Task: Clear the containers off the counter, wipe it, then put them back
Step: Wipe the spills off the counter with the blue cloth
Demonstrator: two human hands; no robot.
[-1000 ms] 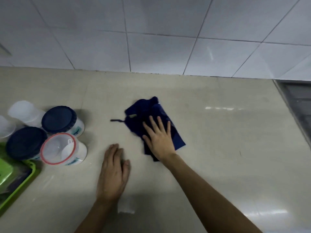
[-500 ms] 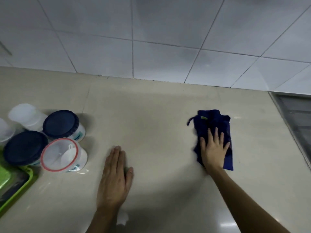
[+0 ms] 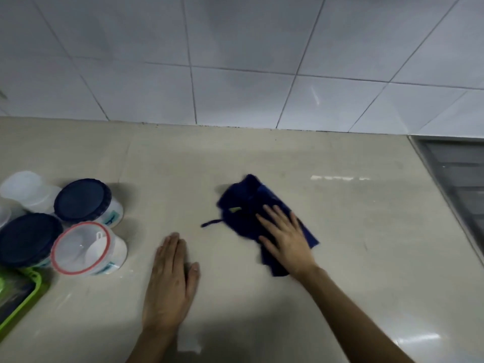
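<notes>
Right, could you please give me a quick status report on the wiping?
Right hand flat on blue cloth, mid-counter. Left hand flat on counter, empty. Containers grouped far left; nothing in the way.

We see open table (image 3: 340, 258) right of and behind the cloth (image 3: 246, 205). Tubs (image 3: 86, 203) cluster at the left edge, a green tray (image 3: 31, 292) beside them. The flat left hand (image 3: 170, 281) blocks the near middle; the wall (image 3: 235, 61) closes the back.
</notes>
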